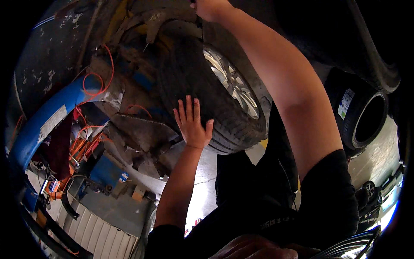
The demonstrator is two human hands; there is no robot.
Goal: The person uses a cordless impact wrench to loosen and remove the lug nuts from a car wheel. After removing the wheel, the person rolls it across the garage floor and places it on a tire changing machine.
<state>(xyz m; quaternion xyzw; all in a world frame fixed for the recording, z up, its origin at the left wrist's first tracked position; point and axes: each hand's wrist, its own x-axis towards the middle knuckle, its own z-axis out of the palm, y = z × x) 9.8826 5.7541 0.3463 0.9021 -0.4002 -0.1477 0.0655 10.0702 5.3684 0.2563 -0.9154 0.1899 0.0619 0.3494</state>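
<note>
A wheel with a dark, dusty tire (183, 69) and a silver multi-spoke rim (230, 82) stands tilted in front of me. My left hand (193, 127) lies flat against the tire's tread, fingers spread and holding nothing. Beyond the wheel, my right arm stretches across to the upper edge of the view. There my right hand (210, 9) is closed, with a bit of something dark at its fingertips. The rest of that thing is cut off by the frame.
A blue curved machine arm (56, 114) with coiled orange hoses stands at the left. Worn machine parts (144, 129) lie beside the wheel. Another tire with a label (362, 114) stands at the right. A blue box (107, 172) sits on the lower left.
</note>
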